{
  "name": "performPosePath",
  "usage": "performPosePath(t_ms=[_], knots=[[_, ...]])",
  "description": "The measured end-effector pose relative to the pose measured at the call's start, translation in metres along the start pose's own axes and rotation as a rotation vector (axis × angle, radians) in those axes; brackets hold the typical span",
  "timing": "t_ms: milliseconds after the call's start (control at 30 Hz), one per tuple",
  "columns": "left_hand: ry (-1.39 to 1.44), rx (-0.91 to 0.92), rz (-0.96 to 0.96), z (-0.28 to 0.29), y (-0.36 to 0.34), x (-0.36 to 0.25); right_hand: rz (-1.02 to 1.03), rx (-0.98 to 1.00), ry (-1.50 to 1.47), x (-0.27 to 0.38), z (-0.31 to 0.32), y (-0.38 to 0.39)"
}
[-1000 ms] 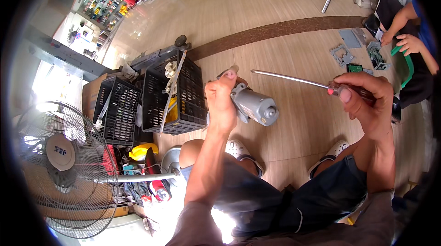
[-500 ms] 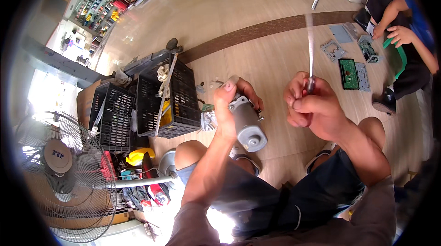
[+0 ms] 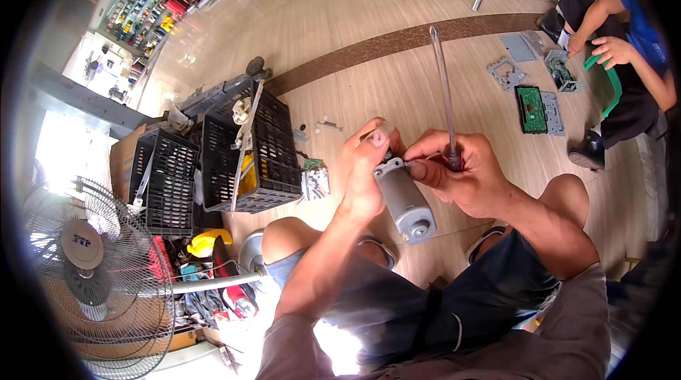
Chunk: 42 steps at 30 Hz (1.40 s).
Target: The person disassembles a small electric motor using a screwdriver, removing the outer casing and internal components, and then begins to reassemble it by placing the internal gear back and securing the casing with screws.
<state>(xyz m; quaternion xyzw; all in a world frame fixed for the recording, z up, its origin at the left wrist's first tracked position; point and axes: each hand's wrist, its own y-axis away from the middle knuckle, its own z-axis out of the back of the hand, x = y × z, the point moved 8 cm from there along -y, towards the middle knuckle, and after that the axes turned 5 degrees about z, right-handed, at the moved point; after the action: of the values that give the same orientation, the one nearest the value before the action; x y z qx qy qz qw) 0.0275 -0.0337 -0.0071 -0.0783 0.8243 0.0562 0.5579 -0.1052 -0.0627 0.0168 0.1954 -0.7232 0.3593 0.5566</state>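
Note:
My left hand [image 3: 365, 174] is closed around the upper end of a grey cylindrical electric motor [image 3: 406, 202], whose round end cap tilts down toward me. Between the fingers of my right hand [image 3: 472, 171] is a screwdriver [image 3: 445, 85], its long shaft pointing up and away with the tip free in the air. Thumb and fingertips of the right hand meet the motor's side close to its mounting flange. What they pinch there is hidden.
Two black plastic crates [image 3: 273, 160] stand at left, near a standing fan [image 3: 89, 259]. Small parts [image 3: 316, 180] lie beside the crates. At the right, a co-worker's hands [image 3: 613, 50] are near a green circuit board [image 3: 532, 109] and metal plates on the floor.
My right hand has moved left with the screwdriver until its fingers touch the motor. The screwdriver now leans left. The motor has shifted slightly right and down in my left hand.

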Motion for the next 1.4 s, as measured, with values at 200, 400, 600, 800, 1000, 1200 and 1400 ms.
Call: performPosePath(t_ms=[200,400,600,800,1000,1200,1400], knots=[[-0.257,-0.06,-0.044,-0.008,0.001,-0.019,-0.11,-0.003,-0.014,0.009,0.009,-0.003],[-0.295,-0.03,-0.04,-0.009,0.002,-0.013,-0.135,0.057,0.047,0.01,0.018,-0.002],[-0.398,-0.018,-0.081,-0.016,0.001,-0.014,-0.146,0.079,0.1,0.013,0.024,-0.003],[-0.439,-0.033,-0.133,-0.017,0.005,-0.019,-0.098,0.056,0.129,0.01,0.023,-0.002],[-0.572,-0.119,-0.181,-0.014,0.009,-0.02,-0.12,0.019,0.205,0.017,0.024,-0.002],[-0.651,-0.111,-0.237,-0.011,0.009,-0.022,-0.086,0.032,0.28,0.014,0.028,-0.003],[-0.734,-0.077,-0.29,-0.017,0.012,-0.027,-0.042,0.116,0.372,0.02,0.026,-0.006]])
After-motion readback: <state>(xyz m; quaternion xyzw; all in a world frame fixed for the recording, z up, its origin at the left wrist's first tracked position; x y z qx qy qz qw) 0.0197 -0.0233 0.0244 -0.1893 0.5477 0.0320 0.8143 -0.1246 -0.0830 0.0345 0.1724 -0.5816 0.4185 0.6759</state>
